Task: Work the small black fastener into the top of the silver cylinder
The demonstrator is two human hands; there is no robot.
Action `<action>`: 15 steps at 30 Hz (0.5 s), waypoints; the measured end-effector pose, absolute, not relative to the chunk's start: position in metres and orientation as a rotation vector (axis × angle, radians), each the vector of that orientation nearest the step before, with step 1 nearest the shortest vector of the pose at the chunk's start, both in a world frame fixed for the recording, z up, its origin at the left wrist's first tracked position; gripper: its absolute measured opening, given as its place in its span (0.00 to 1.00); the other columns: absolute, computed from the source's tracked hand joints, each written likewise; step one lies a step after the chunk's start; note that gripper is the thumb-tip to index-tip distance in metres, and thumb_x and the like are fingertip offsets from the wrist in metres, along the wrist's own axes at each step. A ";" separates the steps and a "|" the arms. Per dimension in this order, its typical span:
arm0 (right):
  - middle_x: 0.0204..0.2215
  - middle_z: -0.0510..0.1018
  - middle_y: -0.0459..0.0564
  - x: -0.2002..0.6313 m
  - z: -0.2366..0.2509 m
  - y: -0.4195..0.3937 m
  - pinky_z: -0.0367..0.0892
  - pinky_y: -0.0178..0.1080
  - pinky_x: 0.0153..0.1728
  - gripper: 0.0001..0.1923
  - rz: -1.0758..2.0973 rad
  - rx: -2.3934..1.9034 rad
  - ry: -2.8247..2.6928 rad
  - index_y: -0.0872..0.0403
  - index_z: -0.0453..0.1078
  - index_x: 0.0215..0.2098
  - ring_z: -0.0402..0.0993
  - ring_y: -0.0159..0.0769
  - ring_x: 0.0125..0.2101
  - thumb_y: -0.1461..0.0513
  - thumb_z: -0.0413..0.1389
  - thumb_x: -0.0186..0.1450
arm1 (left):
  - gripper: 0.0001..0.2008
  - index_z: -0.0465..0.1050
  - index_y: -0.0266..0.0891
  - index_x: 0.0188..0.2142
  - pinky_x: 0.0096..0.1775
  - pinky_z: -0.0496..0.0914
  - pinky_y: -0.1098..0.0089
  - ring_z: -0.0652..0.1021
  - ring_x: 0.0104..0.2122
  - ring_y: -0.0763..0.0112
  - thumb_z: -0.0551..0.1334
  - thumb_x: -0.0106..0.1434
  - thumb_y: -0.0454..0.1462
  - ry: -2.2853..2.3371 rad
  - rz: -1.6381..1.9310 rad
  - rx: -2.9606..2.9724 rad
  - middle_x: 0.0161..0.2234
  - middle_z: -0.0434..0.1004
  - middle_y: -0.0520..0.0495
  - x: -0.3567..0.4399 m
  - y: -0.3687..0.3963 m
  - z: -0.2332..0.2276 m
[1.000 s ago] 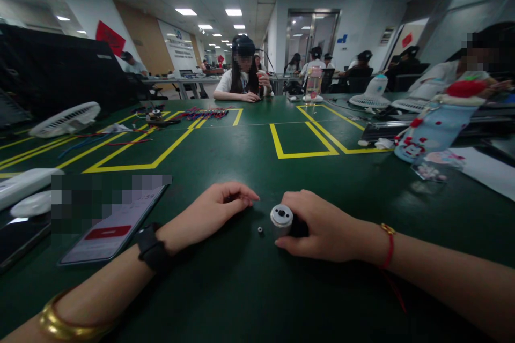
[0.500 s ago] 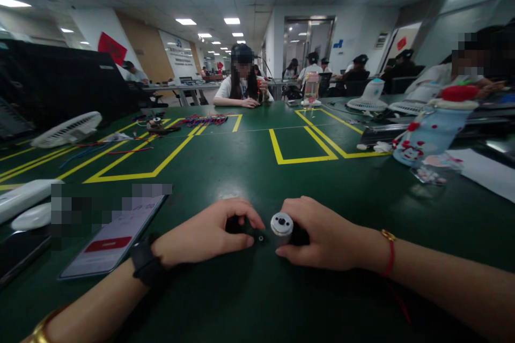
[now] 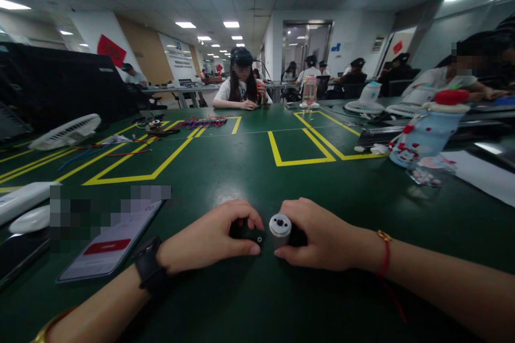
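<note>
Upright on the green table (image 3: 217,171), a silver metal cylinder that looks like a small motor (image 3: 280,229) is gripped from the side by my right hand (image 3: 325,233). Its top face has a dark centre and small holes. Just left of it lies a tiny ring-shaped piece (image 3: 259,239), too small to name. My left hand (image 3: 213,230) curves around that piece, thumb and fingers apart. Whether a fingertip touches the piece, I cannot tell.
To the left lie a phone (image 3: 116,241) and a white mouse-like object (image 3: 32,218). A blue bottle (image 3: 428,136) and a white sheet (image 3: 483,174) are at right. Wires (image 3: 205,122) lie farther back, before a seated person (image 3: 240,86). Yellow tape (image 3: 306,162) marks the table.
My left thumb has shifted slightly right and down, widening the space around the tiny piece. My right hand still holds the motor-like cylinder, and the view has tilted a little.
</note>
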State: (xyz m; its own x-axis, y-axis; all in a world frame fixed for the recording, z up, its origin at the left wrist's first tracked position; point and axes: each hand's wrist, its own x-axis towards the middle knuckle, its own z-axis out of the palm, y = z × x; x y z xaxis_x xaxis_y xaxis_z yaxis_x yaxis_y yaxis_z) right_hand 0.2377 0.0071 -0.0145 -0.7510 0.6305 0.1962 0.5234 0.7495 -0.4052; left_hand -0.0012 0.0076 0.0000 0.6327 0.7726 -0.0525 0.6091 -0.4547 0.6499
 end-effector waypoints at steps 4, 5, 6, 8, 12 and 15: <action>0.31 0.71 0.46 0.238 -0.014 0.007 0.55 0.37 0.32 0.13 0.458 -0.884 -2.629 0.55 0.64 0.35 0.61 0.34 0.30 0.55 0.61 0.59 | 0.11 0.74 0.42 0.40 0.38 0.65 0.68 0.72 0.38 0.65 0.66 0.58 0.42 1.078 0.312 2.226 0.38 0.73 0.50 -0.001 0.007 0.001; 0.31 0.71 0.46 0.238 -0.014 0.007 0.55 0.37 0.32 0.13 0.455 -0.883 -2.630 0.55 0.64 0.35 0.61 0.34 0.30 0.55 0.61 0.59 | 0.11 0.74 0.42 0.40 0.38 0.65 0.68 0.72 0.38 0.65 0.66 0.58 0.42 1.079 0.313 2.228 0.38 0.73 0.50 0.000 0.007 0.001; 0.31 0.71 0.46 0.238 -0.014 0.007 0.55 0.37 0.32 0.13 0.453 -0.882 -2.630 0.55 0.64 0.35 0.61 0.34 0.30 0.55 0.61 0.59 | 0.11 0.74 0.42 0.40 0.38 0.65 0.68 0.72 0.38 0.65 0.66 0.59 0.42 1.079 0.314 2.232 0.38 0.73 0.50 0.000 0.007 0.001; 0.31 0.71 0.46 0.238 -0.014 0.006 0.54 0.37 0.31 0.14 0.447 -0.885 -2.631 0.54 0.64 0.35 0.61 0.34 0.30 0.55 0.61 0.59 | 0.09 0.75 0.42 0.39 0.39 0.65 0.68 0.72 0.38 0.65 0.65 0.60 0.42 1.079 0.316 2.243 0.39 0.73 0.50 0.000 0.006 0.000; 0.31 0.71 0.46 0.237 -0.014 0.006 0.55 0.37 0.31 0.14 0.446 -0.890 -2.629 0.54 0.64 0.34 0.61 0.34 0.30 0.55 0.61 0.59 | 0.06 0.76 0.42 0.37 0.41 0.66 0.67 0.73 0.39 0.66 0.63 0.62 0.40 1.052 0.326 2.250 0.39 0.73 0.49 0.000 0.007 0.000; 0.31 0.71 0.47 0.237 -0.014 0.006 0.55 0.37 0.31 0.14 0.449 -0.883 -2.629 0.54 0.64 0.34 0.61 0.34 0.30 0.55 0.61 0.58 | 0.06 0.76 0.42 0.36 0.42 0.66 0.67 0.73 0.39 0.66 0.63 0.62 0.40 1.028 0.339 2.239 0.38 0.74 0.49 0.000 0.009 0.000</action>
State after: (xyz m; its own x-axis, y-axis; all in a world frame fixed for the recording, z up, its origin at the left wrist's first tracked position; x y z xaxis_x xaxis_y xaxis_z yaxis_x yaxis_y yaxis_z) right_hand 0.2374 0.0065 -0.0139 -0.7531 0.6242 0.2078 0.5197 0.7582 -0.3937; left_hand 0.0000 0.0088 -0.0005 0.6602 0.7504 -0.0316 0.5843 -0.4867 0.6494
